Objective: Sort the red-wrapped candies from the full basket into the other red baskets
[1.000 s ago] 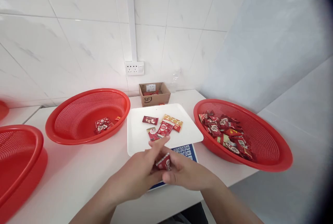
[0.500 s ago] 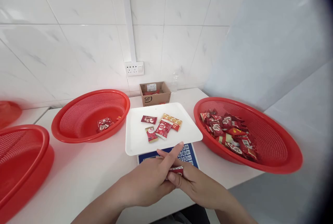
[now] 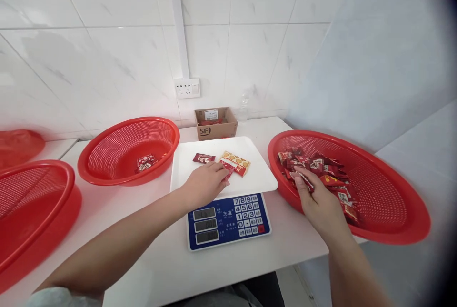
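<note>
My left hand is over the white tray of a digital scale, its fingers closed on a red snack packet that partly shows past the fingertips. Beside it on the tray lie a dark red packet and a yellow-and-red packet. A further small packet seen earlier is hidden under this hand. My right hand is at the near left rim of the right red basket, pinching a small red packet between thumb and fingers. Several red packets lie in that basket.
The scale's blue keypad panel faces me. To the left stand a red basket with a few packets and another red basket. Behind the tray are a cardboard box and a clear plastic bottle by the tiled wall.
My hands were together in front of the scale with a packet between them. They have parted: the left moved forward onto the tray's packets, the right moved to the right basket.
</note>
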A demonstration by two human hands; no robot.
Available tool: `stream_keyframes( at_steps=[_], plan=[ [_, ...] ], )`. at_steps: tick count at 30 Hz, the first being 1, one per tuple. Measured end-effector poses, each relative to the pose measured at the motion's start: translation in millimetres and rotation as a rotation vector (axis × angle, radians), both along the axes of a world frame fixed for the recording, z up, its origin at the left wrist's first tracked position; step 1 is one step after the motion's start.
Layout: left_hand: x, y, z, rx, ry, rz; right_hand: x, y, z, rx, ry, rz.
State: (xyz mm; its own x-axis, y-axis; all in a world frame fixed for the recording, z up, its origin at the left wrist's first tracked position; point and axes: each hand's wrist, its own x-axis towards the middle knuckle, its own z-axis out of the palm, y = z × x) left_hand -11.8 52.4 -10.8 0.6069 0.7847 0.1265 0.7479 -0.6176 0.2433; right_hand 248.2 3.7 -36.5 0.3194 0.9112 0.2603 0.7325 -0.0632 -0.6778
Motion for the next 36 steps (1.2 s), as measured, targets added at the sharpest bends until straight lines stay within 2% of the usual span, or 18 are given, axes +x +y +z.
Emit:
stream_keyframes(
  at_steps=[3,10,14,18,22,27,32,36],
  plan=[
    [-4,2,-5.3,-0.002,0.026,-0.051,8,4,-4.3,-0.043,0.008,-0.017],
    [-14,0,-3.6,-0.033,0.04,-0.154,5,5,-3.4,-0.117,0.003,-0.019],
    [-8,8,-3.8,-0.016,0.033,-0.114,4,5,-5.3,-0.102,-0.013,-0.024],
    [-4,15,-2.4,0.017,-0.003,0.032,6,5,-8.2,-0.075,-0.019,-0.017],
    [-1,20,-7.2,-0.023,-0.017,0.131,6,4,-7.4,-0.103,-0.02,-0.022],
    [9,32,-17.3,-0.109,0.037,0.115,4,4,-7.3,-0.153,-0.014,-0.02],
    [18,45,-19.9,-0.139,0.081,0.055,5,4,-9.5,-0.167,-0.021,-0.003],
    [20,47,-20.8,-0.132,0.089,0.028,6,4,-10.3,-0.163,-0.032,0.0]
  ],
)
